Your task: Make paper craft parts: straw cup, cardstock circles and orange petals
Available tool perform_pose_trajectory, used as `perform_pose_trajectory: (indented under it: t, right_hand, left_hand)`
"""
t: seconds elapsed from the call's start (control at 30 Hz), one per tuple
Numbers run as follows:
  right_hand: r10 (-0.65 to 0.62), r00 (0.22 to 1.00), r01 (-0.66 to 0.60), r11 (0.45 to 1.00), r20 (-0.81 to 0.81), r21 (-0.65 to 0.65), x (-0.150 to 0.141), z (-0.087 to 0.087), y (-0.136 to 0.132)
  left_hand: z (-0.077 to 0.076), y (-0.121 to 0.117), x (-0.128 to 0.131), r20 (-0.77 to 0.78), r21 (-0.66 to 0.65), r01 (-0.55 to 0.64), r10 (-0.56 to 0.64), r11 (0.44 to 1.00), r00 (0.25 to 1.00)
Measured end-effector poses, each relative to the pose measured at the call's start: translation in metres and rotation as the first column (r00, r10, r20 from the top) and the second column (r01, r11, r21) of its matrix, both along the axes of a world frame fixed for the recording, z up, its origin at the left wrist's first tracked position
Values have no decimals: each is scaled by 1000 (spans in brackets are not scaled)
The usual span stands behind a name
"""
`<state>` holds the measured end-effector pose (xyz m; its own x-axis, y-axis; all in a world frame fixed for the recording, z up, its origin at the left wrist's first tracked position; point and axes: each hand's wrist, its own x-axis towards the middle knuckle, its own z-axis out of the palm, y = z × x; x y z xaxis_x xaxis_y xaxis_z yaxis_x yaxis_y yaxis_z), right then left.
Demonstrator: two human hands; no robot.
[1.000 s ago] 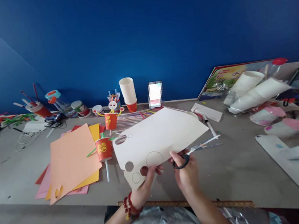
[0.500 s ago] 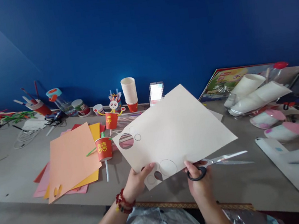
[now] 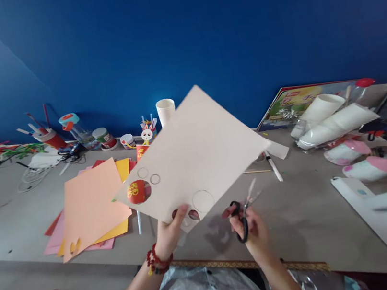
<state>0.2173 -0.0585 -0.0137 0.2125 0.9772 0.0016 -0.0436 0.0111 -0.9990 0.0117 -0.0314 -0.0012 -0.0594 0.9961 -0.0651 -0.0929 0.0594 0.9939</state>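
My left hand (image 3: 173, 230) pinches the lower edge of a large white sheet of paper (image 3: 200, 139), thumb on top, and holds it tilted above the table. Several round holes and pencilled circles mark the sheet's lower left part. Through the biggest hole shows a red paper cup (image 3: 137, 192). My right hand (image 3: 251, 228) is off the paper, just right of its lower edge. It grips black-handled scissors (image 3: 242, 215), whose blades point up to the right and stand slightly apart.
Left of the sheet lies a stack of coloured paper (image 3: 93, 203). Behind it stand a rabbit-faced figure (image 3: 146, 135) and white paper cups (image 3: 166, 112). A marker pen (image 3: 274, 168) lies to the right, with wrapped white cups (image 3: 336, 126) and a white power strip (image 3: 375, 219) beyond.
The sheet has turned and risen, one corner now pointing up. My right hand has let go of the paper's edge, and the scissors have swung from pointing right to pointing upward.
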Motion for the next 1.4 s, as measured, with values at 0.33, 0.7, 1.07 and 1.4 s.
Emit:
perform_pose_trajectory:
  t: [0.33,0.7,1.07,1.4]
  right_hand:
    - [389,920,-390,900,-42,-195,-20,-7,-23]
    - [373,921,-389,904,-116,-178,-29,4,-9]
    - [342,922,-376,903,-183,-209,-31,6,-7]
    - [332,925,-367,906,-182,-212,-33,5,-7]
  left_hand:
    - [3,-1,7,-14,39,-174,174,984,985]
    - [-5,-8,12,-1,5,-175,175,985,985]
    - [-2,-9,14,8,24,-147,147,989,989]
    - [-1,-11,16,9,19,-142,142,990,990]
